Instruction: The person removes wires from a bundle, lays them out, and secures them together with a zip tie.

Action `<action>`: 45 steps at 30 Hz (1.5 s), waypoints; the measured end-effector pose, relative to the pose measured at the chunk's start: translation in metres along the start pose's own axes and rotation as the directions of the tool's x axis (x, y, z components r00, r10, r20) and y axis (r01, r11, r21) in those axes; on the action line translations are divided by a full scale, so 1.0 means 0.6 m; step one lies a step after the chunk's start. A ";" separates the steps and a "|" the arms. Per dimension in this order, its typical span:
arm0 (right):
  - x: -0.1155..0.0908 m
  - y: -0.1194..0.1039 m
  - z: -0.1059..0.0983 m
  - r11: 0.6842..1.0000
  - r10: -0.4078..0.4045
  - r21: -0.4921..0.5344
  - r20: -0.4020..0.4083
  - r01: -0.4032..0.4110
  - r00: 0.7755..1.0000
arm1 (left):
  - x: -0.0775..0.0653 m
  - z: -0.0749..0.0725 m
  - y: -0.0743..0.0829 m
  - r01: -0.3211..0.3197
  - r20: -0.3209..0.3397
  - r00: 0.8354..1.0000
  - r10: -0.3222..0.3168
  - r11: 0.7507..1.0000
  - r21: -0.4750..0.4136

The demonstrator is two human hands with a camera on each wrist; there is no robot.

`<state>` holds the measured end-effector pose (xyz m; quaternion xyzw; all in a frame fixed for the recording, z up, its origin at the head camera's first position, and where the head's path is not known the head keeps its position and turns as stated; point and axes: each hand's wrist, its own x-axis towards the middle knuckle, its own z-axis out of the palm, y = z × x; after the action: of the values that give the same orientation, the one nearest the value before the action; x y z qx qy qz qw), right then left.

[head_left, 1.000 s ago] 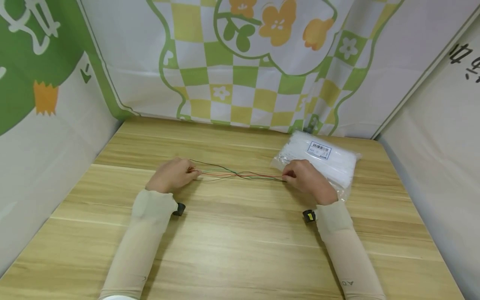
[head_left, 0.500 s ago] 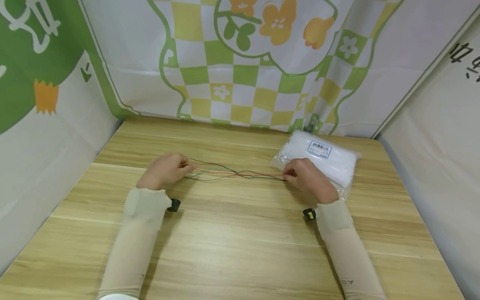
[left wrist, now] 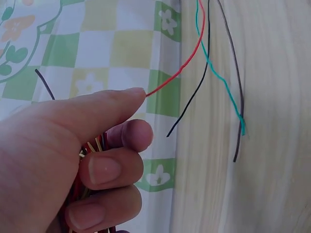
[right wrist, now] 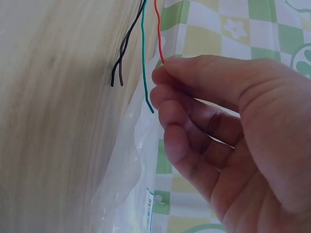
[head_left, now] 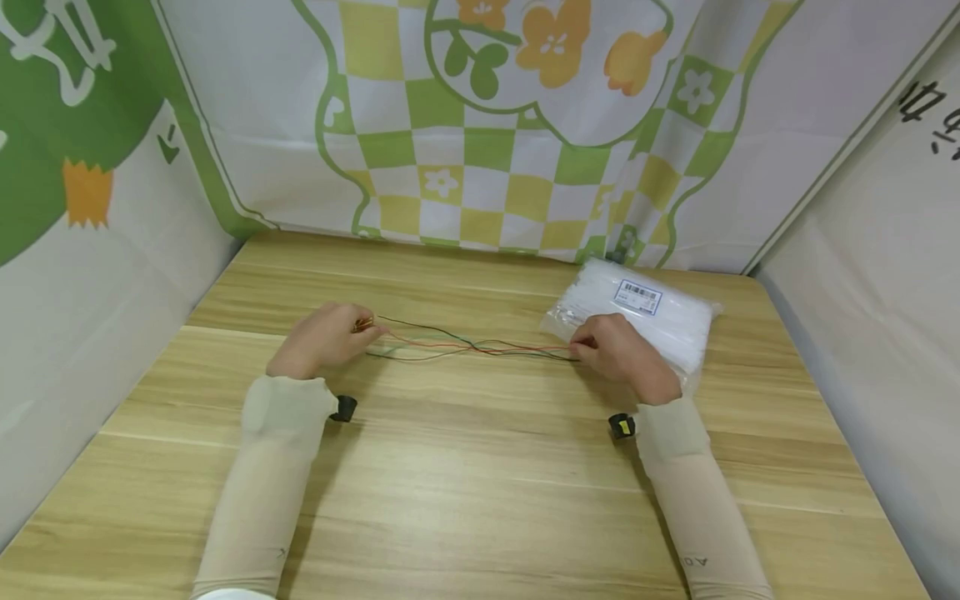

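Observation:
My left hand pinches one end of a red wire between thumb and index finger. Its other fingers curl round a bunch of red, gold and dark strands, mostly hidden in the palm. Opposite, my right hand pinches the red wire's other end at the fingertips. A green wire, a black wire and a brown wire lie loosely alongside, their ends free of both hands. All the wires cross midway between the hands, over the wooden table.
A clear plastic bag packed with white strips, with a barcode label, lies just behind the right hand. Patterned cloth hangs along the table's back edge, and fabric walls stand on both sides.
My left hand has shifted left and slightly away, drawing out the red wire, while the green wire's end has come free of it. My right hand has barely moved.

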<state>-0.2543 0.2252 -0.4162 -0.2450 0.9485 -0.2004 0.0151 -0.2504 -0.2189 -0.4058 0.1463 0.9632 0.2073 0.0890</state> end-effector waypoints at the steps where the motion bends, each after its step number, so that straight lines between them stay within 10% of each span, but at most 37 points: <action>1: -0.001 -0.001 -0.001 1.000 0.003 -0.003 -0.003 -0.003 1.000 | -0.001 -0.001 -0.001 0.002 -0.003 1.000 -0.002 1.000 0.002; 22: -0.005 -0.009 -0.020 0.999 0.028 0.018 -0.040 -0.027 0.999 | 0.002 0.001 0.020 -0.046 0.001 0.999 0.046 0.998 0.053; 45: -0.002 -0.052 -0.021 0.991 -0.133 -0.024 -0.104 0.131 0.986 | 0.016 0.045 0.096 -0.081 -0.070 0.993 0.098 0.974 0.213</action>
<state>-0.2408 0.2055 -0.3930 -0.2966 0.9312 -0.2056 -0.0505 -0.2392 -0.1557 -0.4067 0.1897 0.9749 0.1142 0.0250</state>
